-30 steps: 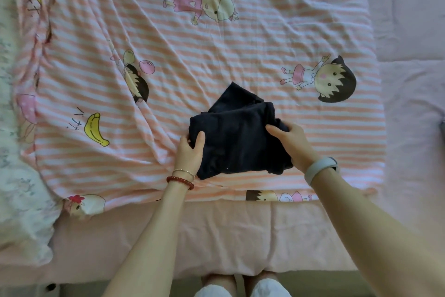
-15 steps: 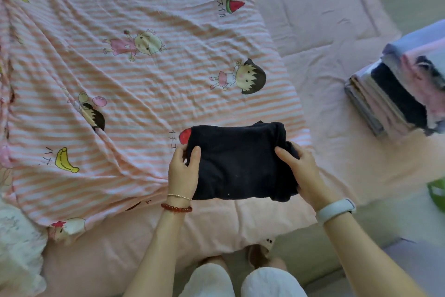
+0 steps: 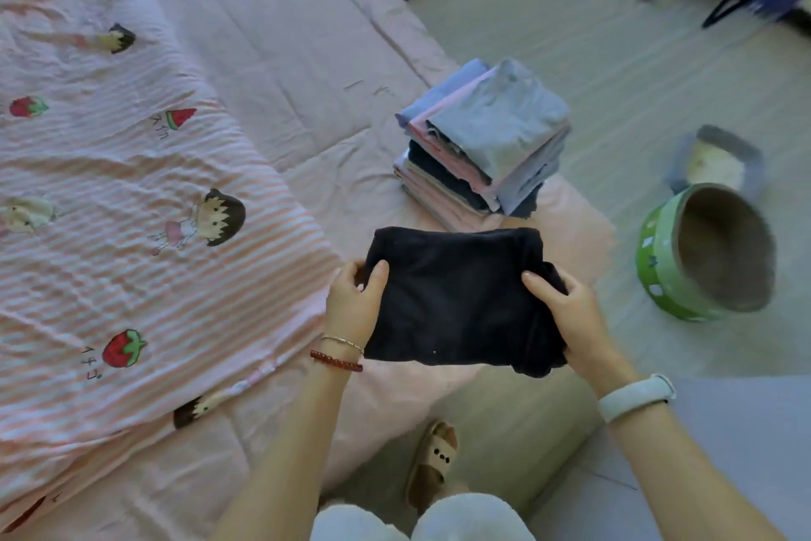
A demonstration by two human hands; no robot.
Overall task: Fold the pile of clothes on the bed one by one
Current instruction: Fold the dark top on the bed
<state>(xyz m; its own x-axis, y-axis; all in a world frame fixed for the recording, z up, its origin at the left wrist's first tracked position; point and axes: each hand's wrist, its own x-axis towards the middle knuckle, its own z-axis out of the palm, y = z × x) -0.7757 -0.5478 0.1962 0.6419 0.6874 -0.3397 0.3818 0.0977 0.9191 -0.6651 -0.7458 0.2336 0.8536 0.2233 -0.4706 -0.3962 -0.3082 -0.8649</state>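
I held the folded dark cloth point(image 3: 456, 299) with both hands, up off the bed point(image 3: 285, 71), near its corner. My left hand point(image 3: 353, 303) gripped the left edge, thumb on top. My right hand point(image 3: 566, 312) gripped the right edge, thumb on top too. A stack of folded clothes point(image 3: 482, 145) sat on the bed just behind the cloth. A striped sheet point(image 3: 131, 233) with cartoon pictures lay to the left. A green tub point(image 3: 658, 273) stood on the floor to the right.
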